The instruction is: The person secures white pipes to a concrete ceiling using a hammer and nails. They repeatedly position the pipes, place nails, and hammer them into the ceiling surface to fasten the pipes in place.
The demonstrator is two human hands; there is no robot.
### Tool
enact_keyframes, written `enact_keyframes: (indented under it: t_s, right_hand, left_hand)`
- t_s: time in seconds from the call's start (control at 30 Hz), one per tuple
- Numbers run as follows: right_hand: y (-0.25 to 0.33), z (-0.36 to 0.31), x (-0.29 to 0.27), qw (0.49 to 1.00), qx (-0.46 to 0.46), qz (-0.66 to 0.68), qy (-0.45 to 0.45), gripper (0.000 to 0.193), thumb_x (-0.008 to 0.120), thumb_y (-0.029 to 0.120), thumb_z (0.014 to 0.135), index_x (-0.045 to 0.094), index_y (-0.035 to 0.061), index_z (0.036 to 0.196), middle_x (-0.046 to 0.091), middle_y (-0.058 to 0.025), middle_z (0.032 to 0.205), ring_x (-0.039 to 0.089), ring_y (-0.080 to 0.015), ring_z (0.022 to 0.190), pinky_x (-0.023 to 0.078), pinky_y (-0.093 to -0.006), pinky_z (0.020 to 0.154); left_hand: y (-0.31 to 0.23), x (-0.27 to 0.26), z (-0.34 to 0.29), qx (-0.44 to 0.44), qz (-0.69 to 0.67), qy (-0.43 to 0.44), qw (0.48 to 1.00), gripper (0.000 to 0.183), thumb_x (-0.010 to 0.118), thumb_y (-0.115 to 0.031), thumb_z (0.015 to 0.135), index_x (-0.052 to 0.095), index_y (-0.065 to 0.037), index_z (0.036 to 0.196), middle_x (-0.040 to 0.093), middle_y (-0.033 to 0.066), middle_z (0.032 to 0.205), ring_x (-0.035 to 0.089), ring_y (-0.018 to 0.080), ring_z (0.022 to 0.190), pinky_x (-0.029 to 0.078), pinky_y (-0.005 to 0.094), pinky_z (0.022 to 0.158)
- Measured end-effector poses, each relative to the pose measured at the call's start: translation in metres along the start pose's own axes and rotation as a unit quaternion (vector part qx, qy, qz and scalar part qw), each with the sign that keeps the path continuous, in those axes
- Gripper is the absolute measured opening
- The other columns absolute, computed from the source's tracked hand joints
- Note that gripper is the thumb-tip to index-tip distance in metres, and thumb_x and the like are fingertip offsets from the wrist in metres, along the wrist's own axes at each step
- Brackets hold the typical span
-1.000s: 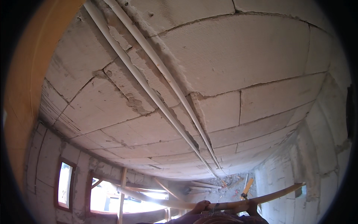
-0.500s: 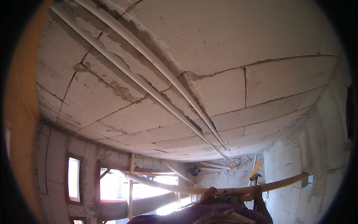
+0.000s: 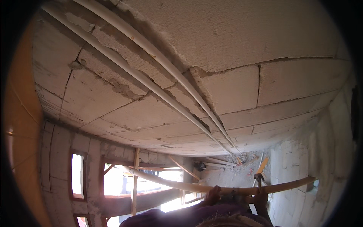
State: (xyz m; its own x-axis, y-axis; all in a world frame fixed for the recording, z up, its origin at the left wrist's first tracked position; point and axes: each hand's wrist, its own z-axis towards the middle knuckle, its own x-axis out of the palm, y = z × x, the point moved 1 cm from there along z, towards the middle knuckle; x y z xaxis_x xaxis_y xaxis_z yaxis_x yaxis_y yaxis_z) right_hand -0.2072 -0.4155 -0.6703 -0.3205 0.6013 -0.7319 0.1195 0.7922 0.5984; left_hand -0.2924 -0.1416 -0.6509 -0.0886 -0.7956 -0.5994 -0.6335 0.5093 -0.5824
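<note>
A long pale wooden beam (image 3: 287, 187) crosses in front of me, bowed by the lens. My left hand (image 3: 213, 194) is closed over its near edge, the fingers partly in shadow. To the right, my right hand (image 3: 260, 199) grips a hammer (image 3: 259, 178) by its handle. The hammer's head points up, standing past the beam's far side. A sleeve in dark purple hides part of the left arm. Between the two hands is a small dark thing on the beam that I cannot make out.
Two white pipes (image 3: 166, 67) run diagonally in grooves cut into the block wall (image 3: 234, 90). Wooden props (image 3: 135, 181) stand by bright window openings at left. On the floor below lie rubble (image 3: 245, 159), several long pieces and a yellowish board (image 3: 262, 165).
The hammer's head has dropped slightly and turned, and my right hand has shifted a little. My left hand stays on the beam. The whole view has tilted slightly.
</note>
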Motion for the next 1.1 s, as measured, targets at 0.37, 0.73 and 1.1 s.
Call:
enact_keyframes:
  t_s: [0.37,0.73,1.1]
  right_hand:
    - [0.019,0.001,0.000,0.991,0.010,-0.013,-0.134,0.020,0.055,0.019,0.091,0.052,-0.0004,0.085,0.059,-0.0244,0.078,0.058,-0.0475,0.075,0.043,-0.0543,0.064]
    - [0.027,0.001,0.001,0.993,0.013,-0.019,-0.112,0.022,0.057,0.020,0.089,0.052,-0.0005,0.085,0.059,-0.0244,0.077,0.058,-0.0471,0.075,0.043,-0.0547,0.065]
    - [0.022,0.000,0.000,0.993,0.014,-0.035,-0.113,0.024,0.059,0.021,0.088,0.053,-0.0007,0.084,0.059,-0.0244,0.076,0.059,-0.0468,0.075,0.044,-0.0551,0.066]
  left_hand:
    - [-0.025,-0.001,-0.004,0.016,0.038,0.008,0.999,0.023,0.046,-0.027,0.094,0.055,-0.008,0.104,0.064,0.0224,0.098,0.061,0.0431,0.094,0.046,0.0524,0.079]
    - [0.013,0.028,0.008,0.082,0.110,-0.008,0.991,0.020,0.056,-0.010,0.085,0.054,-0.006,0.104,0.062,0.0163,0.097,0.063,0.0381,0.091,0.049,0.0476,0.077]
    - [-0.015,0.011,0.002,0.028,0.037,0.002,0.999,0.024,0.059,-0.025,0.086,0.055,-0.010,0.104,0.066,0.0198,0.096,0.063,0.0414,0.094,0.049,0.0490,0.078]
